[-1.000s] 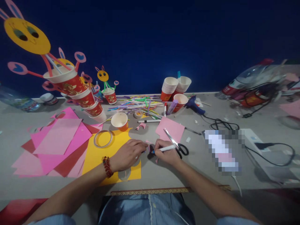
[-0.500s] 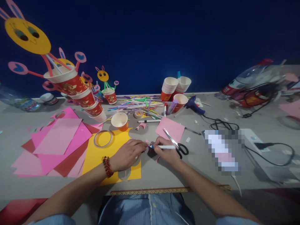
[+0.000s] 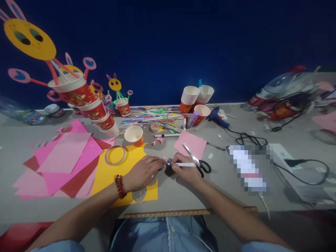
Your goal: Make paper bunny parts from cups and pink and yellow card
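My right hand [image 3: 185, 170] is closed around a white marker [image 3: 187, 164] with a blue end, its tip pointing left. The tip meets a small piece of pink paper [image 3: 166, 159], mostly hidden between my hands. My left hand [image 3: 145, 171], wearing a red bead bracelet, reaches in from the left with its fingertips closed on that piece. Under the left wrist lies a yellow sheet [image 3: 105, 183] with rounded cut-outs. Black-handled scissors [image 3: 195, 157] rest just beyond the right hand, partly over a pink paper square [image 3: 191, 141].
A tape roll [image 3: 115, 155] and a paper cup [image 3: 133, 135] stand near the yellow sheet. Pink and red sheets [image 3: 68, 154] spread left, below tall cup figures [image 3: 78, 92]. Straws [image 3: 154, 117], a glue gun [image 3: 218, 118], stacked cups [image 3: 190, 98] and a phone [image 3: 248, 168] lie farther out.
The marker and my right hand have shifted very slightly left. My left hand stays in the same place.
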Tool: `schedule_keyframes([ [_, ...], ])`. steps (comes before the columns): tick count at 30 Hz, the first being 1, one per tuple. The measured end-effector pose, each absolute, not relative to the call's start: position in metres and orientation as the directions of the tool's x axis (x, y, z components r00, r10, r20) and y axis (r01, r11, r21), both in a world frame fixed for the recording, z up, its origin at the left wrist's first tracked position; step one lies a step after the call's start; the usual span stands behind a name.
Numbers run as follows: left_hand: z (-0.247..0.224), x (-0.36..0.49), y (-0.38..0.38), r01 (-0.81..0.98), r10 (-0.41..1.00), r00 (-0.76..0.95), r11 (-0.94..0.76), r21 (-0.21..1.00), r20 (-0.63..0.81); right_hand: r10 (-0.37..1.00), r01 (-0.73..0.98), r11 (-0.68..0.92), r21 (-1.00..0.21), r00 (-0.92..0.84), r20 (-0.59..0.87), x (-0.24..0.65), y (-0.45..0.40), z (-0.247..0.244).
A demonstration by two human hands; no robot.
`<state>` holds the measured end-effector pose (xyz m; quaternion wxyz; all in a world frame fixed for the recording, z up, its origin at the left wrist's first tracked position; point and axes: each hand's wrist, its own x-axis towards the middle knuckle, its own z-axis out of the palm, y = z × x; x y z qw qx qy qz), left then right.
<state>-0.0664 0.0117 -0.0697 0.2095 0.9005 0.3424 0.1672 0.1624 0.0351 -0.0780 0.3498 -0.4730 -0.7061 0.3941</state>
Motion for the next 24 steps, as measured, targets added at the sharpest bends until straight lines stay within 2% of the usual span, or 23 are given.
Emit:
schedule_keyframes([
  [24, -0.0698, -0.0668, 0.0118, 0.542, 0.682, 0.714, -0.682, 0.491, 0.159, 0.934, 0.369, 0.271, -0.889, -0.326, 0.149, 0.1640, 0.0343, -0.0819],
])
